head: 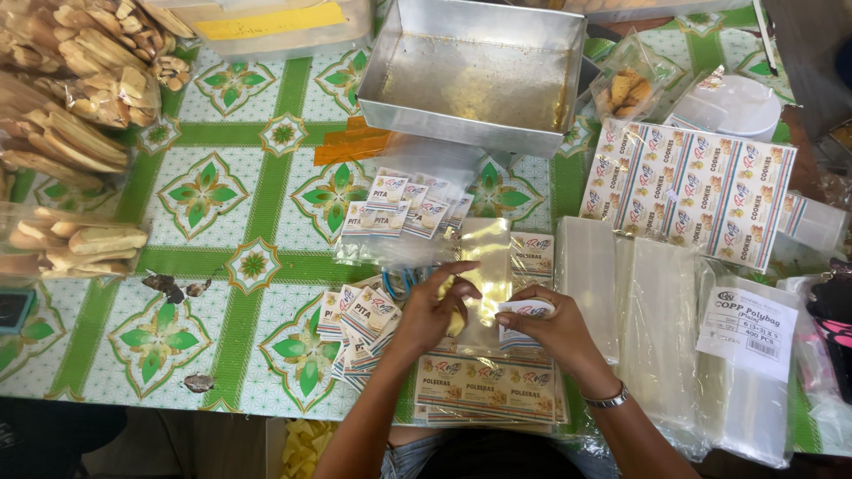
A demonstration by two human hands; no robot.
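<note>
My left hand (pixel 432 309) pinches one clear cellophane bag (pixel 485 266); my right hand (pixel 552 326) curls its fingers around one small printed label (pixel 524 311) beside it.

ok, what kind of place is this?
Likely a small home or shop bakery packing table. Bagged biscuits are stacked at the far left, a metal baking tray sits on a patterned tablecloth, and both hands work label stickers beside clear bags.

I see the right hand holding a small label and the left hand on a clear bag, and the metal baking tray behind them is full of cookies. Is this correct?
Not quite. In the head view the metal baking tray is empty, showing only a greasy bottom. The rest holds: the right hand grips a small label, and the left hand touches the clear bag.
</note>
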